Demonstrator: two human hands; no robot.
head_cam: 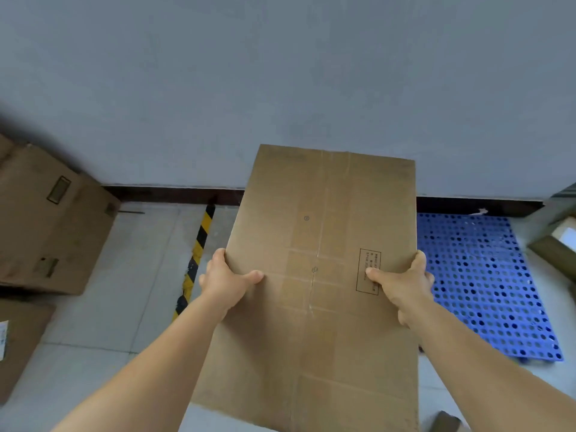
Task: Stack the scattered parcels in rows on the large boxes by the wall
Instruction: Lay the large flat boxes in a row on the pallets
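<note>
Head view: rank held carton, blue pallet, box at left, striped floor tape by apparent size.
1. Held carton, though nearest the camera, so inflated.
2. Blue pallet and box at left look alike; both partly cut off or hidden.
3. Striped floor tape.

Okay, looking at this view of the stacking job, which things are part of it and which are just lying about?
Part of the job:
- long flat brown cardboard parcel, gripped at its sides by the left hand and right hand
- large brown cardboard boxes by the grey wall, at left

Just lying about:
- blue perforated plastic pallet on the floor
- yellow-and-black striped floor tape
</note>
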